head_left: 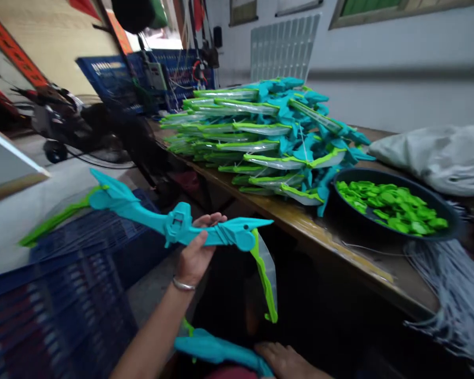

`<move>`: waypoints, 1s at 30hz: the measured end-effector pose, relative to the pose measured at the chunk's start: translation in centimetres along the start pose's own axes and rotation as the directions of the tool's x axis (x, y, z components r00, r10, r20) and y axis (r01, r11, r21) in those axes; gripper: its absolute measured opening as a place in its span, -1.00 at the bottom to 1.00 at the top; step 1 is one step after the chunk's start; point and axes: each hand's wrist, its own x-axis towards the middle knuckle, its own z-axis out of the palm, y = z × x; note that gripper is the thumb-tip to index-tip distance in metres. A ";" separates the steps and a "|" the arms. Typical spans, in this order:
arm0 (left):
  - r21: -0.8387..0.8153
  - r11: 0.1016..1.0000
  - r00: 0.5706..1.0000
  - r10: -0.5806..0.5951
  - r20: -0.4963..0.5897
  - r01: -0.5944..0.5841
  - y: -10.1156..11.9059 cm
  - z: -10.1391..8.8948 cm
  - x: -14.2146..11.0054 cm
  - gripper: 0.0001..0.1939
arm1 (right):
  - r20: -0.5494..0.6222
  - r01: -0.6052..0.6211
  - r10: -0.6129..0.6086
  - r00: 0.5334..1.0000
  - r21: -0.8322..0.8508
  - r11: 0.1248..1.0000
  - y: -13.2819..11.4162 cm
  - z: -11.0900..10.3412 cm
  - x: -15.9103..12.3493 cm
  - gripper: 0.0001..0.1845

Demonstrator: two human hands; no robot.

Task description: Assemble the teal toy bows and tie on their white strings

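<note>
A turquoise toy bow [142,213] with bright green limbs and clear film spans the middle of the view. My left hand [197,252] is closed around its turquoise grip, right of the square block at its centre, thumb on the near side. Low at the bottom edge lies a second turquoise bow [221,350], largely cut off by the frame. My right hand [284,362] is closed at that bow's right end, with its fingers partly hidden.
Many similar bows [260,131] are piled on a wooden table [300,223]. Beside them stand a dark basin [395,239] of small green pieces, a bundle of pale cords [450,295] and a whitish sack [438,155]. Blue crates [63,305] stand at the left.
</note>
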 end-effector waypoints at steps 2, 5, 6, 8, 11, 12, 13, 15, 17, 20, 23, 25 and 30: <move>-0.030 0.997 0.997 -0.078 -0.020 0.077 -3.6 -0.3 -1.4 -0.70 | -0.037 0.070 -0.068 0.997 0.060 0.996 -0.1 -1.6 -2.2 -0.09; -0.046 0.986 0.982 -0.165 -0.091 0.161 -7.0 -1.1 -3.3 -0.66 | -0.036 0.171 -0.167 0.985 0.116 0.979 -0.6 -5.0 -5.0 -0.10; -0.046 0.982 0.976 -0.187 -0.115 0.183 -7.6 -1.3 -3.8 -0.66 | -0.043 0.208 -0.203 0.978 0.161 0.965 -0.8 -6.5 -5.6 -0.21; -0.038 0.974 0.963 -0.228 -0.146 0.225 -8.3 -1.8 -4.6 -0.66 | -0.180 0.238 -0.194 0.964 0.267 0.934 -0.9 -9.4 -6.1 -0.42; -0.037 0.959 0.950 -0.282 -0.132 0.280 -8.6 -1.8 -5.6 -0.66 | -0.593 0.265 0.025 0.805 0.397 0.879 -0.5 -12.7 -4.8 -0.59; -0.045 0.954 0.947 -0.300 -0.116 0.297 -8.6 -1.7 -5.9 -0.66 | -0.658 0.317 0.087 0.748 0.469 0.825 -0.3 -13.2 -3.9 -0.58; -0.057 0.948 0.943 -0.318 -0.098 0.314 -8.7 -1.6 -6.3 -0.66 | -0.676 0.381 0.121 0.727 0.542 0.749 -0.2 -13.3 -2.8 -0.49; -0.088 0.936 0.934 -0.349 -0.077 0.342 -8.9 -1.6 -7.2 -0.65 | -0.626 0.471 0.099 0.773 0.672 0.571 -0.1 -12.8 -0.4 -0.31; -0.124 0.925 0.926 -0.370 -0.078 0.360 -9.5 -2.2 -8.4 -0.65 | -0.564 0.484 0.034 0.825 0.736 0.474 -0.4 -11.5 1.5 -0.24; -0.190 0.903 0.907 -0.408 -0.101 0.385 -10.8 -3.8 -10.5 -0.62 | -0.514 0.473 -0.025 0.857 0.767 0.434 -1.0 -9.4 2.7 -0.23; -0.237 0.870 0.881 -0.463 -0.096 0.432 -11.8 -5.6 -12.8 -0.62 | -0.471 0.438 -0.038 0.881 0.783 0.443 -1.4 -7.8 2.3 -0.26; -0.229 0.852 0.864 -0.498 -0.072 0.472 -11.9 -6.5 -14.1 -0.62 | -0.408 0.377 -0.035 0.912 0.803 0.462 -1.6 -6.8 1.9 -0.20; 0.010 0.862 0.862 -0.506 -0.039 0.507 -11.1 -7.8 -15.9 -0.52 | -0.393 0.371 -0.071 0.917 0.772 0.515 -1.5 -4.7 1.4 -0.15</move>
